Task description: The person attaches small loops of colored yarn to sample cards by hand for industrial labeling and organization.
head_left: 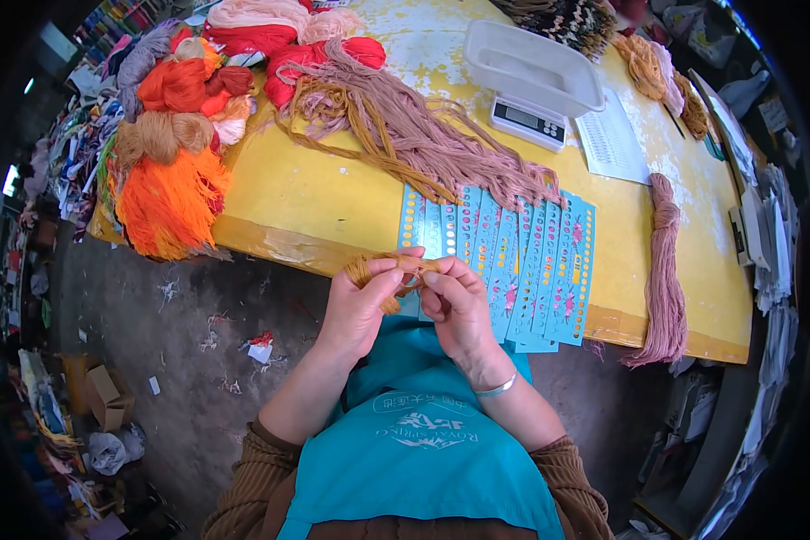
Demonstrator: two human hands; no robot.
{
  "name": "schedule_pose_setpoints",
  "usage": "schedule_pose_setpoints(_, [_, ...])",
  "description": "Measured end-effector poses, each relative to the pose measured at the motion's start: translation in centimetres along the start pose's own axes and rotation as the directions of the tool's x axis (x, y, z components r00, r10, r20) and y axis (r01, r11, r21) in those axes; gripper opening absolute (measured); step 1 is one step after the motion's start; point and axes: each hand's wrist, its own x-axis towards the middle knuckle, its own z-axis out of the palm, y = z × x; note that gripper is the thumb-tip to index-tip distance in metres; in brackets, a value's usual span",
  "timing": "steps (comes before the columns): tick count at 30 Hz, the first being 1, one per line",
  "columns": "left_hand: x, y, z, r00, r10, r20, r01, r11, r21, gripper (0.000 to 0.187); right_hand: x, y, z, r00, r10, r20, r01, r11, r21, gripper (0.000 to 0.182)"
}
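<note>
A small bundle of mustard-brown thread (362, 270) is held between my two hands, in front of the table's near edge. My left hand (362, 301) is closed round it, with loops hanging out by the thumb and below the palm. Pinched fingers of my right hand (457, 292) grip the same thread at its right end. Just beyond my hands, blue cards with rows of holes (486, 256) lie overlapping at the table edge. Across their far ends rest long dusty-pink strands (459, 148), with mustard strands (382, 135) among them.
On the yellow table (306, 202) are orange yarn (171, 202), red yarn (328, 63), a digital scale (526, 124) with a white tray (535, 67), a printed sheet (610, 135) and a twisted pink hank (664, 270). An open cardboard box (108, 396) stands on the floor at left.
</note>
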Motion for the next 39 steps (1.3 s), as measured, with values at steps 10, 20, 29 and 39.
schedule_pose_setpoints(10, [0.1,0.2,0.0,1.000,-0.011,-0.004,0.011,1.000,0.001,0.019,0.0,-0.3,0.5,0.998,0.059,-0.012,-0.060,0.993,-0.097,0.005])
schedule_pose_setpoints(20, [0.2,-0.3,0.1,0.998,0.061,0.016,-0.062,0.995,0.083,0.016,-0.2,0.1,0.5,1.000,0.005,0.018,0.000,0.972,-0.234,0.006])
schedule_pose_setpoints(29, [0.3,-0.7,-1.3,0.999,-0.041,-0.022,0.043,0.995,0.089,0.020,0.4,-0.3,-0.8,0.980,0.195,0.038,-0.195,0.909,0.368,0.008])
schedule_pose_setpoints(39, [0.4,0.2,0.2,0.970,-0.174,0.168,0.217,0.934,-0.283,0.050,0.0,-0.6,-0.3,0.948,0.240,0.207,-0.284,0.935,0.212,0.013])
